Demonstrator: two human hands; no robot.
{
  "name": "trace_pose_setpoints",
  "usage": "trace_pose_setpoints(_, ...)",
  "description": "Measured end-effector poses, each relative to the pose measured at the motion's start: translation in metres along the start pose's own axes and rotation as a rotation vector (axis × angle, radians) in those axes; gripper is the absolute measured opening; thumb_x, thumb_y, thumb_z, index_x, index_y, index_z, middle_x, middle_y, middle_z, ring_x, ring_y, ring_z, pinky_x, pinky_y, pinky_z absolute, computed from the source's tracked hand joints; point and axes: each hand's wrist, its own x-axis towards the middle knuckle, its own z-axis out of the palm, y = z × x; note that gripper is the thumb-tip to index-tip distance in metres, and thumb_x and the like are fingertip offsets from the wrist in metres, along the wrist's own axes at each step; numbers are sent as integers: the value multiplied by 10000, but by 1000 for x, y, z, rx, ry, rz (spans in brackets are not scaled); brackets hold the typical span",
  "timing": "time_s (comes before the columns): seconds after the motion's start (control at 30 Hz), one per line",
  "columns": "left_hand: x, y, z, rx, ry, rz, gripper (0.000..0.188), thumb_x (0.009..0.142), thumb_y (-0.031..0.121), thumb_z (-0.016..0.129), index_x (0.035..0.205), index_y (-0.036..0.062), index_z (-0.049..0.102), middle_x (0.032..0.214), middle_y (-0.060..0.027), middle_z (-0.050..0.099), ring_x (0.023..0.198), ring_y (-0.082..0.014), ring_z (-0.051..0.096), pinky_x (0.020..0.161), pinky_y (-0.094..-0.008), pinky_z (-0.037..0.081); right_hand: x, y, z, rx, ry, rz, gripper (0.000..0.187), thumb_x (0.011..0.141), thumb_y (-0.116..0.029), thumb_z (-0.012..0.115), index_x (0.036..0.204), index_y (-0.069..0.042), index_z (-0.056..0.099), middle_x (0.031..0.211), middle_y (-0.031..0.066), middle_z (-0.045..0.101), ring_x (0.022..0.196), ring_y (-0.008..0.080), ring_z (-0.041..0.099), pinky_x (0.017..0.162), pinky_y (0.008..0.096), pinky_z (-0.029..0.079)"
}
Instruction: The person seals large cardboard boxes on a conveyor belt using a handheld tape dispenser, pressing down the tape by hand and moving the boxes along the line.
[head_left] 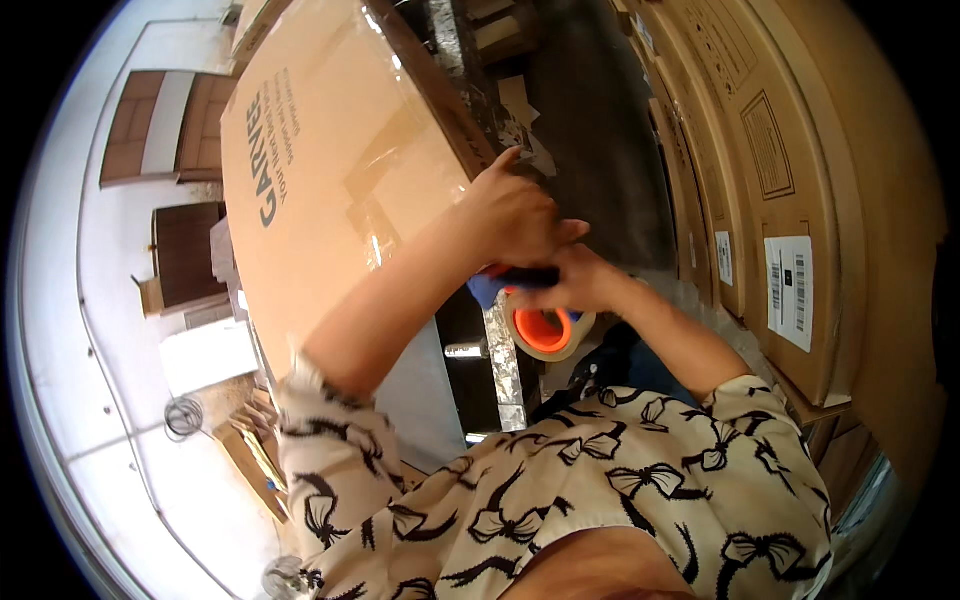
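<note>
A large brown cardboard box (320, 130) with dark printing and strips of clear tape fills the upper left. Over its right edge lies my left hand (512, 215), one finger pointing away and another toward the right. Its remaining fingers are partly hidden beyond the edge, and I see nothing held in it. Just below, my right hand (575, 280) is closed around the dark handle of a tape dispenser (488, 290). The dispenser has a blue part and carries a tape roll (560, 352) with an orange hub. My two hands are close together, and whether they touch is unclear.
Tall brown cartons (770, 130) with white labels stand in a row along the right. A worn metal frame (503, 370) runs beneath the box. On the left, a white wall (75, 330) and a coiled cable (183, 418) lie beyond the box.
</note>
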Motion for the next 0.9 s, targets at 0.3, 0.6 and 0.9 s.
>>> trace_pose_setpoints(0.3, -16, -99, 28, -8, 950, -367, 435, 915, 457, 498, 1188, 142, 622, 1248, -68, 597, 1265, -246, 466, 1111, -484, 193, -25, 5, -2, 151, -123, 54, 791, 669, -547, 722, 1246, -29, 565, 1047, 169, 667, 921, 235, 656, 812, 325, 503)
trace_pose_setpoints(0.6, -221, -194, 529, -746, 1002, -1913, 765, 784, 636, 602, 1256, 35, 556, 1253, -145, 573, 1197, -287, 507, 991, -415, 407, -54, -61, -34, 1342, 188, -236, 720, 759, -332, 609, 1301, 96, 405, 1109, 234, 608, 958, 308, 641, 840, 412, 540)
trace_pose_setpoints(0.9, -174, -177, 574, -2261, 1945, -989, 454, 846, 433, 623, 1169, 115, 600, 1079, 10, 603, 1002, -119, 535, 882, -318, 427, -9, -108, 3, 1278, 114, -145, 482, 919, -377, 512, 1164, 37, 530, 905, 161, 623, 678, 212, 588, 598, 328, 496)
